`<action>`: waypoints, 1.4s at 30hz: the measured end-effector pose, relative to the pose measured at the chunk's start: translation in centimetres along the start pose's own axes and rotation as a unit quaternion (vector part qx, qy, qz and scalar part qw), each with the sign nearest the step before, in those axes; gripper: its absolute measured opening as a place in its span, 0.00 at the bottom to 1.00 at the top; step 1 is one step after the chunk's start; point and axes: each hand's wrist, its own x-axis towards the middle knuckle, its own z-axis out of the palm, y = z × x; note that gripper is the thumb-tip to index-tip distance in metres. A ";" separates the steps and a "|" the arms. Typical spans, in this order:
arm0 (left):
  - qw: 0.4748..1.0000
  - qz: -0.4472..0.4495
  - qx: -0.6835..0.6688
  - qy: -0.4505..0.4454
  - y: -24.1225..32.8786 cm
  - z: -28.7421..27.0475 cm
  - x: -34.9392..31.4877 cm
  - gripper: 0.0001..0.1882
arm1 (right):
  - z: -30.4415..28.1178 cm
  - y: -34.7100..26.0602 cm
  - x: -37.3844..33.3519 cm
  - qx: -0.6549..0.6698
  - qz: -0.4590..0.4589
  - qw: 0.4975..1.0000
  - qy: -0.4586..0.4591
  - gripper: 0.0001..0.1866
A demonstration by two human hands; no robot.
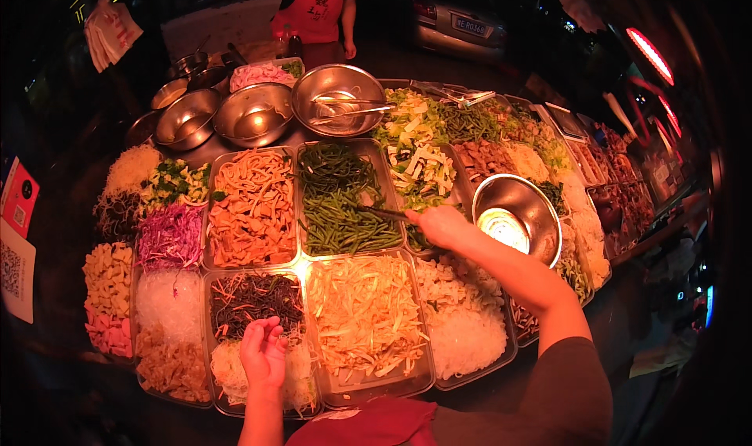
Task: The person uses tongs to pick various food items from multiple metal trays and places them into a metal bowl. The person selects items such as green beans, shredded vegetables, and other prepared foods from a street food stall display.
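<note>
My right hand (440, 225) is closed around dark tongs (384, 212), whose far end reaches into the cut green beans (345, 225). Those beans share a clear tray with dark green strips (337, 164) behind them. Below my right forearm, white shreds (468, 340) fill another tray. My left hand (264, 356), with loosely bent fingers apart and nothing in it, hovers over a tray of dark shreds (254, 301) and pale noodles (231, 368). Between my arms lies a tray of pale yellow strips (364, 313).
A steel bowl (540, 211) stands right of my right hand. Steel bowls (254, 113) line the back left; one bowl (337, 78) holds metal tongs. Orange-brown strips (251, 203) and purple cabbage (168, 234) lie left. Across the counter stands a person in a red apron (313, 11).
</note>
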 end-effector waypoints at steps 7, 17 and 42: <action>0.997 -0.068 0.008 -0.038 -0.3 2.4 0.1 0.05 | -1.5 1.5 -0.7 -0.082 -0.013 0.975 0.205 0.18; 0.998 -0.042 0.010 -0.046 0.3 2.7 -0.2 0.05 | 0.4 -1.3 7.0 -0.084 -0.136 0.980 0.120 0.29; 1.000 0.005 -0.015 -0.015 3.1 0.9 0.1 0.06 | -4.0 1.9 -4.7 -0.010 -0.056 0.986 0.157 0.23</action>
